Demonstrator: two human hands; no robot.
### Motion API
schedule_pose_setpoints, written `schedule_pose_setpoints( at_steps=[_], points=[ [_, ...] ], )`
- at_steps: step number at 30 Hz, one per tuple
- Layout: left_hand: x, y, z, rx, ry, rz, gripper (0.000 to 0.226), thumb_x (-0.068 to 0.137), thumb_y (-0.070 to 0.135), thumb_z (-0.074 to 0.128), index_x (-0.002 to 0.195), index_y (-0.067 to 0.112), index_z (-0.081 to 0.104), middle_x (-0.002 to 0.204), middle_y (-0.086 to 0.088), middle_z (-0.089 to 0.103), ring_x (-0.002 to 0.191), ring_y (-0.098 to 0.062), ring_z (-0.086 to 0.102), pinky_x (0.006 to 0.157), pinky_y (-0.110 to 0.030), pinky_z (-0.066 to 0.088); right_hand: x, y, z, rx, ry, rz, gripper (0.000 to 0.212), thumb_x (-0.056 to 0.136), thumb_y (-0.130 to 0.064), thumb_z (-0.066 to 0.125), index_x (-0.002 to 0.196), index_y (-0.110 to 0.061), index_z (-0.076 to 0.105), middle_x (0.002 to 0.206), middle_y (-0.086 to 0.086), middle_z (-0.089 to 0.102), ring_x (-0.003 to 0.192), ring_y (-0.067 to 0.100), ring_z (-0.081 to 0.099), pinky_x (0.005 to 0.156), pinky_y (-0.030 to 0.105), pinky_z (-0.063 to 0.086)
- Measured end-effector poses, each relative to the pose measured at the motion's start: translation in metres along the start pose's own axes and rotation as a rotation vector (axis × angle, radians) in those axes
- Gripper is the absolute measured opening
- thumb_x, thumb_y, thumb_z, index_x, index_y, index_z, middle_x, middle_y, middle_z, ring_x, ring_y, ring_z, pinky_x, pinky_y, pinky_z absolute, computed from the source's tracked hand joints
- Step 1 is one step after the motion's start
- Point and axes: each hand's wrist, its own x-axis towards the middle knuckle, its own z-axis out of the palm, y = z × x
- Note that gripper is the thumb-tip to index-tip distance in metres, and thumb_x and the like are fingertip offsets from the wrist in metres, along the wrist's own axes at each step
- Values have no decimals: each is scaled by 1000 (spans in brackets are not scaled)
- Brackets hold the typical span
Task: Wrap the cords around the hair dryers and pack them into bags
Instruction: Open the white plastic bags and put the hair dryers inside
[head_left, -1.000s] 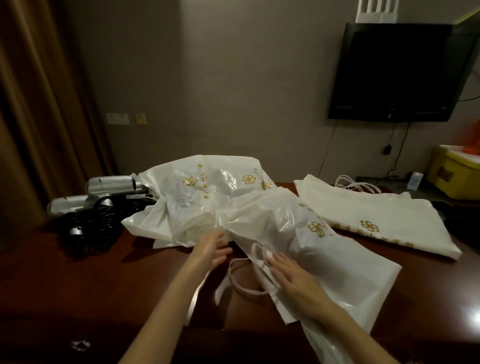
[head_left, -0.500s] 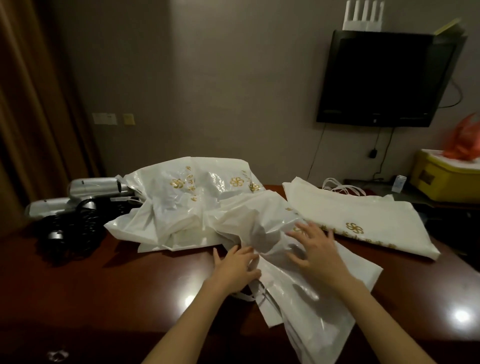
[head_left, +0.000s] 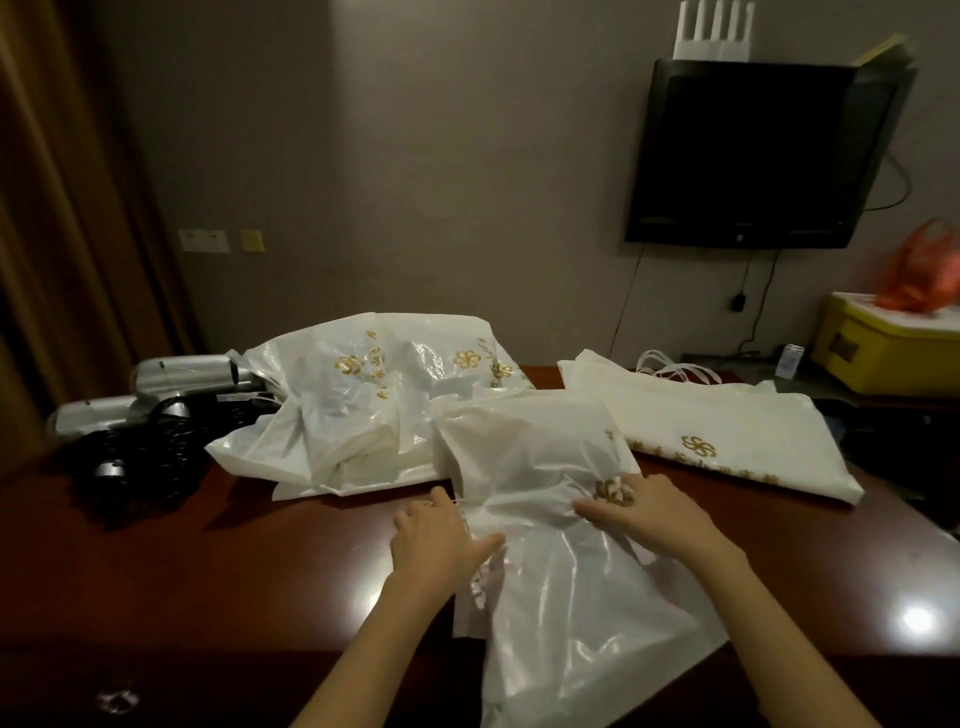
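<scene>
Now the left hand (head_left: 441, 540) and right hand (head_left: 644, 512) both press flat, fingers spread, on a white plastic bag (head_left: 545, 571) at the counter's (head_left: 234, 561) six o'clock edge; silver hair dryers (head_left: 176, 376) lie at ten o'clock.

Dim, warm indoor light with bright glare spots on the glossy table (head_left: 917, 618), soft shadows under the bags (head_left: 550, 613), slight blur and grain everywhere, dark corners, and wide-angle bending toward the edges.
</scene>
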Motion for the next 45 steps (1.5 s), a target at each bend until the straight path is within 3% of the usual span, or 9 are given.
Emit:
schedule_pose_setpoints(
  at_steps=[4,7,11,21,28,32,37,41,45],
  points=[
    [14,13,3,-314,-111,19,99,76,59,71,145,4,26,141,-10,49,131,-31,45,103,-39,43,-2,12,9,583,-135,86,126,44,-74,82,147,-25,30,138,2,50,118,24,54,92,39,53],
    [21,27,0,-652,-221,-48,109,64,51,82,146,4,26,139,-8,52,125,-27,52,100,-41,49,-2,7,10,747,-123,53,108,48,-56,91,137,-16,46,121,6,63,103,22,64,72,29,58],
    [23,33,8,-1081,-284,-142,112,35,42,87,132,2,46,106,-4,66,86,-17,66,60,-25,54,2,10,14,833,-65,120,69,50,-45,86,101,-2,69,86,12,75,81,29,72,68,35,57],
    [29,41,8,-956,-206,76,98,62,34,90,143,24,37,132,7,56,119,-14,54,100,-30,45,15,3,30,955,23,94,117,36,-68,87,132,-14,46,115,8,65,97,29,68,82,50,57],
    [49,16,-3,-1186,-248,58,88,61,-1,86,135,21,44,122,-2,64,111,-20,62,82,-30,55,18,-26,43,1056,21,12,113,55,-37,91,144,-21,23,107,-4,54,92,16,59,71,33,54],
    [59,12,-11,-1237,-215,56,85,63,-8,82,134,23,45,121,-4,65,109,-23,64,89,-39,55,28,-40,39,1063,64,-10,119,42,-41,92,141,-24,28,121,1,55,105,23,61,91,47,53],
    [79,16,-61,-1211,-119,153,62,68,-5,81,104,37,52,114,0,66,99,-18,65,73,-35,54,51,-80,10,1129,88,-98,87,61,-23,86,131,-19,34,110,0,56,97,21,61,76,34,54],
    [116,-3,-126,-1152,17,179,68,69,-4,80,122,28,50,99,0,69,80,-13,65,57,-25,52,95,-141,-3,1147,140,-220,85,62,-22,84,132,-15,37,116,3,58,98,18,61,76,29,56],
    [169,-40,-173,-1095,83,109,68,73,2,80,125,30,45,98,-2,69,83,-18,67,65,-31,55,166,-212,7,1169,54,-263,85,68,-14,85,136,-13,34,123,7,57,106,24,61,89,40,54]
  ],
)
